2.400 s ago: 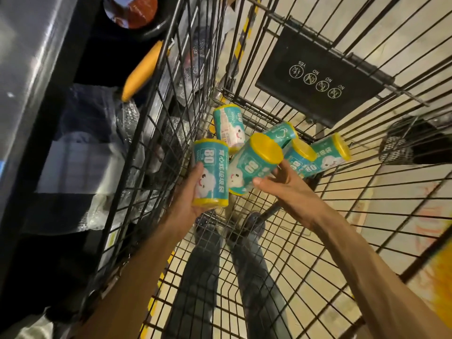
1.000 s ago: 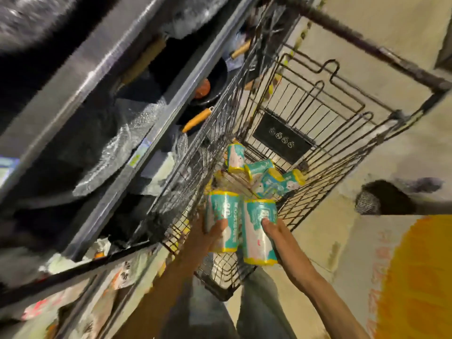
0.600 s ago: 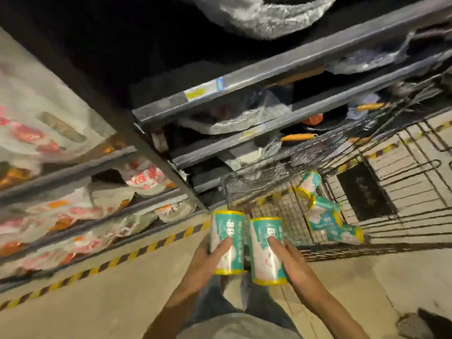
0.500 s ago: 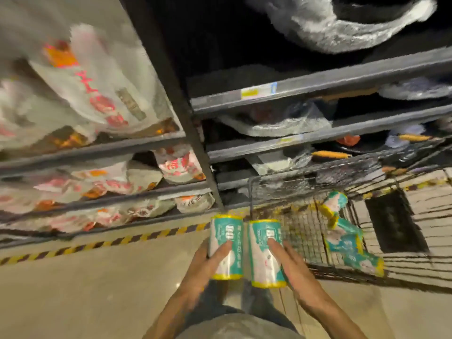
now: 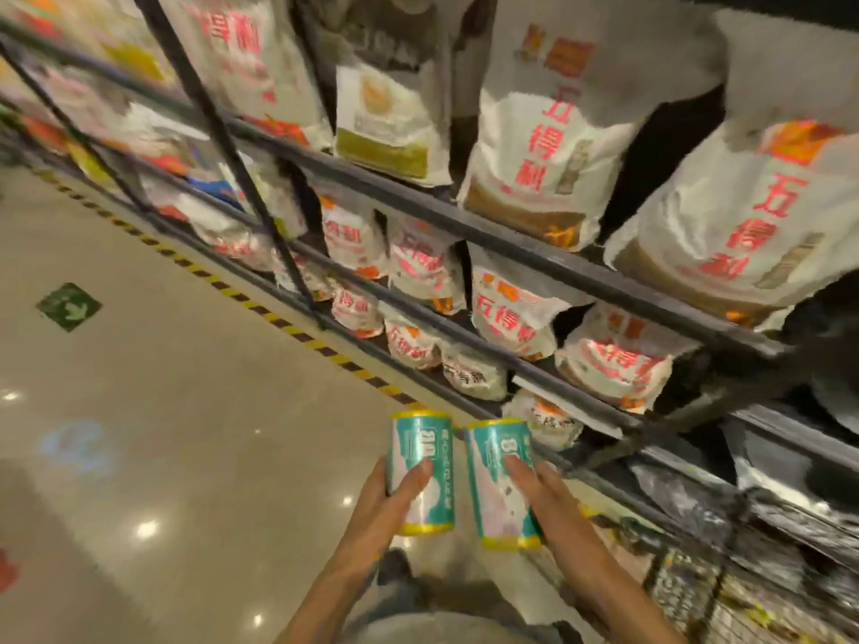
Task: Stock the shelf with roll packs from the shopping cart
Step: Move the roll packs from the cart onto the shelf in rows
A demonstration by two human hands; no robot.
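Left hand [image 5: 393, 497] and right hand [image 5: 541, 497] each grip 1 upright roll pack [image 5: 420, 474], [image 5: 499, 481] just before the bag-crowded shelf [image 5: 525, 374]; one-handed holds risk slipping during placement.

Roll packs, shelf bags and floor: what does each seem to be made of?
Left roll pack and right roll pack: probably printed plastic film, slightly glossy teal wrap with yellow ends. White bags: likely plastic sacking, creased with dull sheen. Floor: polished hard surface, mirroring ceiling lights.
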